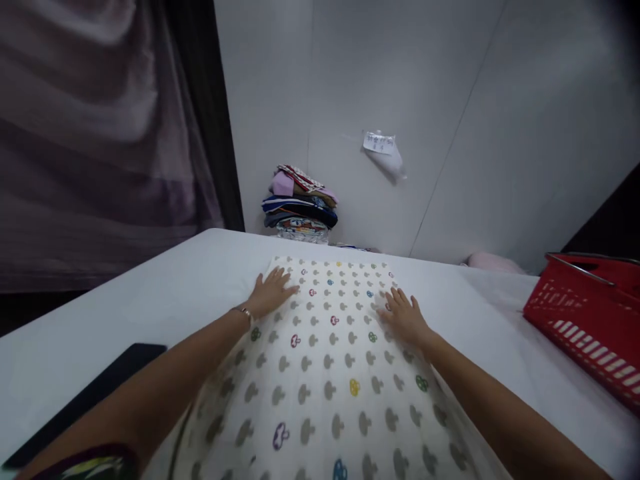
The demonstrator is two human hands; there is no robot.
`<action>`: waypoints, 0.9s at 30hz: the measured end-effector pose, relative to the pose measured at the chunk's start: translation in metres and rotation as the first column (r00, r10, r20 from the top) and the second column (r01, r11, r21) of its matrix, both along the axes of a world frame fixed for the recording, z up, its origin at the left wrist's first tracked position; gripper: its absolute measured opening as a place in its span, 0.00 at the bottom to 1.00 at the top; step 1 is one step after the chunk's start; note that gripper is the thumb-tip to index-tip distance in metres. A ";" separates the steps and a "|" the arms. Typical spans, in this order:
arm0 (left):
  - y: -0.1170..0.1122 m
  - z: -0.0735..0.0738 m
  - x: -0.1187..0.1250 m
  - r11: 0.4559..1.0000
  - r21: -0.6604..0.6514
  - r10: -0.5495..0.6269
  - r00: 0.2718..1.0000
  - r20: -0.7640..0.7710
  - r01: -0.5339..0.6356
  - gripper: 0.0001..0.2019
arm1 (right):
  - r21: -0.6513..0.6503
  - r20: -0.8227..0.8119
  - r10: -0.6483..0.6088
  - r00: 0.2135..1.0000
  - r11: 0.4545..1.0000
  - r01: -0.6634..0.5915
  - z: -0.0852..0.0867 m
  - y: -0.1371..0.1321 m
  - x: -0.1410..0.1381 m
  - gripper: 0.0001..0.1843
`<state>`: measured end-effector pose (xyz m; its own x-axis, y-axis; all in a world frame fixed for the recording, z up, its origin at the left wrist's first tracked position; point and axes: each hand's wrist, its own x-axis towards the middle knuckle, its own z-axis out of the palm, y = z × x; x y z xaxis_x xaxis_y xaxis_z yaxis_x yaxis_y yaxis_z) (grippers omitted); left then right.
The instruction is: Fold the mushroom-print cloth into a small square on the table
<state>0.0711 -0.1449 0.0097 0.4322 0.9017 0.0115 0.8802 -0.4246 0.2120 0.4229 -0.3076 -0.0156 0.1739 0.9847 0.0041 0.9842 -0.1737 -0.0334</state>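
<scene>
A white cloth (320,347) printed with grey and coloured mushrooms lies spread over the white table, its near end running down toward my body. My left hand (270,293) rests flat on the cloth's left edge, fingers spread. On the opposite edge lies my right hand (404,316), palm down with its fingers apart. Neither hand grips the fabric. A bracelet circles my left wrist.
The white table (165,293) reaches back toward a grey wall. Folded fabrics (300,203) are stacked beyond its far edge. At the right stands a red plastic basket (590,320). A dark flat object (100,400) lies under my left forearm. A curtain (90,133) hangs at the left.
</scene>
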 end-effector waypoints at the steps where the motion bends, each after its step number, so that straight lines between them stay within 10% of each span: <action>1: -0.017 -0.002 -0.011 0.997 0.012 -0.073 0.997 -0.008 0.073 0.33 | 0.031 0.025 0.059 0.998 0.998 -0.060 -0.006 -0.022 -0.003 0.37; 5: -0.076 -0.019 -0.045 0.979 -0.030 -0.203 0.979 0.016 0.203 0.33 | -0.018 -0.072 0.098 0.993 0.995 -0.099 -0.030 -0.087 -0.006 0.37; 15: -0.167 -0.012 -0.099 0.988 -0.132 -0.064 0.993 0.100 0.077 0.35 | -0.010 -0.196 0.051 0.979 0.998 -0.054 -0.032 -0.179 -0.023 0.34; 21: -0.247 -0.025 -0.155 0.955 -0.047 0.284 0.860 0.423 -0.292 0.29 | 0.156 -0.279 0.152 0.948 0.981 -0.111 -0.042 -0.255 -0.008 0.29; 27: -0.299 -0.025 -0.156 0.872 -0.111 0.451 0.693 0.563 -0.477 0.15 | 0.427 -0.118 0.392 0.912 0.850 -0.309 -0.023 -0.260 -0.047 0.23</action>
<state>-0.0852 -0.4441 -0.0152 -0.1371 0.9788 0.1524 0.6979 -0.0137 0.7160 0.3763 -0.5677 -0.0387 -0.1450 0.9034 0.4036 0.9429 0.2498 -0.2204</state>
